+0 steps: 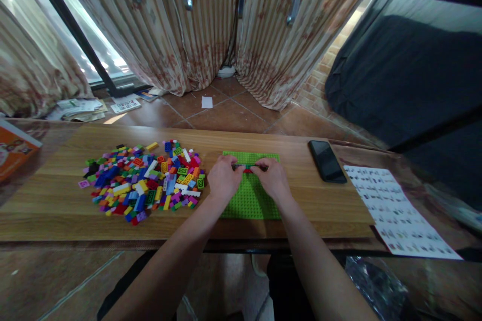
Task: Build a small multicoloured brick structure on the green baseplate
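Note:
Both hands meet over the far half of a green studded baseplate (pixel 251 200). Between their fingertips is a small cluster of toy bricks (pixel 247 167), with green, red and dark parts showing. My left hand (pixel 225 179) is closed, pinching the cluster's left end. At the right end, the thumb and fingers of my right hand (pixel 271 178) are closed on it too. Fingers cover much of the cluster, so I cannot tell whether it is pressed onto the studs. Left of the baseplate lies a wide pile of loose toy bricks (pixel 145 180) in many colours.
The wooden tabletop (pixel 312 215) carries a black phone (pixel 327 161) at the right. Beyond it lies a printed sheet (pixel 399 210) with rows of small pictures. An orange booklet (pixel 17 150) is at the far left. Striped curtains (pixel 181 35) hang behind the table.

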`<state>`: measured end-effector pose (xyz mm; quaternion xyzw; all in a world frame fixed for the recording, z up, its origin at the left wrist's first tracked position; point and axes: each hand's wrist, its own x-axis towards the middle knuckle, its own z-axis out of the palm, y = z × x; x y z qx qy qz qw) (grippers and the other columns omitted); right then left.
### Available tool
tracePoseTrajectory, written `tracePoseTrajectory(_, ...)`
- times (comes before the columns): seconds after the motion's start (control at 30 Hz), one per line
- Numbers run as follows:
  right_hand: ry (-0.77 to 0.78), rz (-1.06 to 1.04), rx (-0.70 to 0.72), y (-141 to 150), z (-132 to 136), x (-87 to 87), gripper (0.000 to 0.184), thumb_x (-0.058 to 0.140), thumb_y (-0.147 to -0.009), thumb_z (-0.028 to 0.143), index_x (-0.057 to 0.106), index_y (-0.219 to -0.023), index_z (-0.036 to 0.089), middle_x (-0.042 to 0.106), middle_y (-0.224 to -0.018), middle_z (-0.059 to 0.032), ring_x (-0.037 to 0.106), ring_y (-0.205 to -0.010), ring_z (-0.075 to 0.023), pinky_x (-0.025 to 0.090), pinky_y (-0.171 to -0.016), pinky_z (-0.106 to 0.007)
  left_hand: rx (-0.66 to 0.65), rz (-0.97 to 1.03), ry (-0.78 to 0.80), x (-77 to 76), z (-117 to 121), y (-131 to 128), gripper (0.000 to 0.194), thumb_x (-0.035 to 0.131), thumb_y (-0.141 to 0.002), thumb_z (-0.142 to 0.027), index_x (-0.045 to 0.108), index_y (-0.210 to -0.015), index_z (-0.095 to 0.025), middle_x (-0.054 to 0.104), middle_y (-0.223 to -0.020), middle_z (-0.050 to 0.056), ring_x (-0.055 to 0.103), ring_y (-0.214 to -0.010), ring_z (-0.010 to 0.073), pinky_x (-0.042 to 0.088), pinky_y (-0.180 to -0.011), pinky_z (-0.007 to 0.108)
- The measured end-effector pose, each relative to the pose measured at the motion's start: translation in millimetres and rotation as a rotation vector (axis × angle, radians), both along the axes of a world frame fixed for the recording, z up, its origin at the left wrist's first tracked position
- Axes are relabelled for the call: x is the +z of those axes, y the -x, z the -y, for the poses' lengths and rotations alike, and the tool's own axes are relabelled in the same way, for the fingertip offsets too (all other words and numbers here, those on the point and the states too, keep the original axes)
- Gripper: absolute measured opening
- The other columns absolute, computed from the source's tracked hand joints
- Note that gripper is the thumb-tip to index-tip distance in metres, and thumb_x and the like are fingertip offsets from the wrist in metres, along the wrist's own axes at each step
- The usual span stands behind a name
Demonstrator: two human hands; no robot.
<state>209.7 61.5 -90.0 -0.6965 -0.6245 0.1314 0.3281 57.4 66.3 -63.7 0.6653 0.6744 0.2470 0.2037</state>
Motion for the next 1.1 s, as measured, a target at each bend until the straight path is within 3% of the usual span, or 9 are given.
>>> tracePoseTrajectory(0.3, 0.057, 0.005, 0.004, 0.3, -2.7, 5.7, 0.011, 0.071, -0.074, 0.029, 0.075, -0.077, 0.019, 0.07, -0.07, -0.0033, 0.061, -0.064, -0.0173, 0.045, -0.062, -0.029, -0.001, 0.032, 0.077, 5.9, -4.6, 1.5, 0.018, 0.067, -0.08, -0.035, 0.072, -0.092, -0.023, 0.073, -0.098, 0.007, 0.068, -0.092, 0.0242, 0.052, -0.079, 0.035)
tracePoseTrajectory(0.53, 0.064, -0.109, 0.023, -6.2, 0.5, 8.9, 0.02, 0.067, -0.075, 0.037, 0.075, -0.079, 0.018, 0.071, -0.074, -0.0039, 0.062, -0.069, -0.0179, 0.045, -0.065, -0.029, -0.059, 0.045, 0.054, 5.9, -2.5, 4.7, 0.021, 0.06, -0.085, -0.034, 0.071, -0.097, -0.021, 0.073, -0.103, 0.009, 0.067, -0.096, 0.0249, 0.051, -0.084, 0.036)
tracePoseTrajectory(0.67, 0.024, -0.314, -0.061, -16.5, -1.9, 8.8, 0.035, 0.055, -0.083, 0.044, 0.074, -0.078, 0.015, 0.07, -0.07, -0.0037, 0.061, -0.064, -0.0177, 0.044, -0.061, -0.028, -0.086, 0.183, 0.047, 11.3, -7.4, 16.3, 0.025, 0.053, -0.088, -0.03, 0.072, -0.098, -0.016, 0.074, -0.102, 0.01, 0.068, -0.094, 0.023, 0.05, -0.087, 0.035)
tracePoseTrajectory(0.83, -0.149, -0.404, -0.201, -13.5, -6.2, 16.5, 0.035, 0.054, -0.084, 0.044, 0.072, -0.075, 0.015, 0.067, -0.064, -0.0034, 0.058, -0.06, -0.0168, 0.041, -0.058, -0.028, -0.027, 0.434, -0.128, 23.8, -17.8, 43.8, 0.022, 0.055, -0.085, -0.028, 0.072, -0.088, -0.015, 0.074, -0.088, 0.006, 0.066, -0.081, 0.0176, 0.051, -0.077, 0.028)
tracePoseTrajectory(1.0, -0.237, -0.321, -0.063, 31.3, 8.7, 35.1, 0.032, 0.05, -0.089, 0.04, 0.071, -0.08, 0.017, 0.069, -0.072, -0.0046, 0.061, -0.067, -0.018, 0.045, -0.064, -0.029, 0.165, 0.723, -0.198, 35.7, -18.9, 73.1, 0.023, 0.058, -0.081, -0.034, 0.071, -0.081, -0.015, 0.068, -0.07, 0.001, 0.055, -0.055, 0.011, 0.04, -0.05, 0.02)
tracePoseTrajectory(1.1, -0.251, -0.3, 0.175, 69.0, 27.7, 40.0, 0.026, 0.049, -0.093, 0.033, 0.07, -0.086, 0.02, 0.07, -0.082, -0.0048, 0.063, -0.077, -0.0172, 0.048, -0.071, -0.028, 0.29, 0.888, -0.216, 43.2, -16.0, 90.5, 0.024, 0.059, -0.079, -0.035, 0.07, -0.08, -0.014, 0.064, -0.065, 0.0, 0.044, -0.044, 0.0065, 0.03, -0.042, 0.018)
